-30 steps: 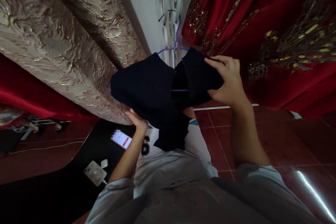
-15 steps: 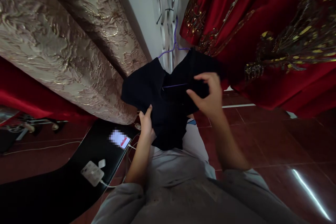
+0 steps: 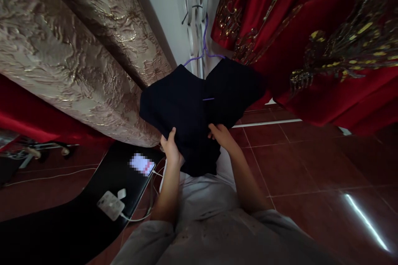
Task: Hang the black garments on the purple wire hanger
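Observation:
A dark short-sleeved garment (image 3: 177,99) hangs in front of me on a purple hanger (image 3: 204,51), its lower part reaching my lap. On the garment's left side, my left hand (image 3: 172,149) is closed, thumb on top and fingers hidden behind the cloth. My right hand (image 3: 221,136) pinches the front of the garment right of its middle, fingers bent together. The front halves lie close, with a short piece of the hanger's bar showing in the gap between them. Any fastening there is too dark to make out.
White metalwork (image 3: 197,16) stands behind the hanger. Beige embossed curtains (image 3: 102,62) hang at left, red embellished cloth (image 3: 276,41) at right. A black bench (image 3: 102,174) bears a lit phone (image 3: 143,164), a pale power bank or phone (image 3: 110,205) and cables. Red tiles cover the floor.
My right hand has come down and left from the garment's upper right to its front edge, closing on the cloth. The front halves have drawn together. My left hand keeps its hold.

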Demonstrator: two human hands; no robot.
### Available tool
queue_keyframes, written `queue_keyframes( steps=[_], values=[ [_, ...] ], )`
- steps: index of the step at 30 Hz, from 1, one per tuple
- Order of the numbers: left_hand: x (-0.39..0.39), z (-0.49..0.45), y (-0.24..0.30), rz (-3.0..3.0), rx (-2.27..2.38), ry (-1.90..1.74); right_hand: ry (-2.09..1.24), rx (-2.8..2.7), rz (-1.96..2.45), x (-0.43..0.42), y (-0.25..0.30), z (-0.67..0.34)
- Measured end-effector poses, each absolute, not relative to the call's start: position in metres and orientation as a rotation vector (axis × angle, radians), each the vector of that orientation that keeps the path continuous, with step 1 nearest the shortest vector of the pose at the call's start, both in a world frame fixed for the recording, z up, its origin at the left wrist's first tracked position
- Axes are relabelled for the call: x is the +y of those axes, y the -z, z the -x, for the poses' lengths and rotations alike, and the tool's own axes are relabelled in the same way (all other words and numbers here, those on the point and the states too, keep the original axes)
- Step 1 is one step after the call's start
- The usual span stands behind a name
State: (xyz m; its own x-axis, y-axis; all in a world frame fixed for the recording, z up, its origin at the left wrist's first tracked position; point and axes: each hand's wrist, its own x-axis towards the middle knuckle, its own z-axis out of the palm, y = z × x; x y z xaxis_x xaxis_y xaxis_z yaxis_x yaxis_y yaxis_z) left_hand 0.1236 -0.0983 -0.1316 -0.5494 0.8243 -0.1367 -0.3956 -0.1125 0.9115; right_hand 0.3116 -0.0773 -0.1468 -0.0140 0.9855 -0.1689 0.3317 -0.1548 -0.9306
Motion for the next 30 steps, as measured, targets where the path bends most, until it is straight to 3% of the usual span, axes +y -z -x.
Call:
queue_keyframes(
  steps=[7,11,20,27,30],
  values=[
    [-0.105,-0.126,0.146,-1.346,1.554,-2.109,-1.477,-1.493,1.465,-0.089,0.139,-0.3],
    [-0.11,-0.136,0.14,-1.689,1.47,-1.807,-1.377,-1.497,1.437,-0.091,0.135,-0.296],
    [-0.114,-0.162,0.146,-1.708,1.163,-1.474,-1.313,-1.352,1.222,-0.089,0.144,-0.296],
    [-0.085,-0.155,0.141,-1.891,1.426,-1.366,-1.323,-1.428,1.207,-0.092,0.141,-0.294],
    [-0.081,-0.158,0.141,-1.828,1.321,-1.358,-1.312,-1.444,1.2,-0.092,0.14,-0.294]
  ],
)
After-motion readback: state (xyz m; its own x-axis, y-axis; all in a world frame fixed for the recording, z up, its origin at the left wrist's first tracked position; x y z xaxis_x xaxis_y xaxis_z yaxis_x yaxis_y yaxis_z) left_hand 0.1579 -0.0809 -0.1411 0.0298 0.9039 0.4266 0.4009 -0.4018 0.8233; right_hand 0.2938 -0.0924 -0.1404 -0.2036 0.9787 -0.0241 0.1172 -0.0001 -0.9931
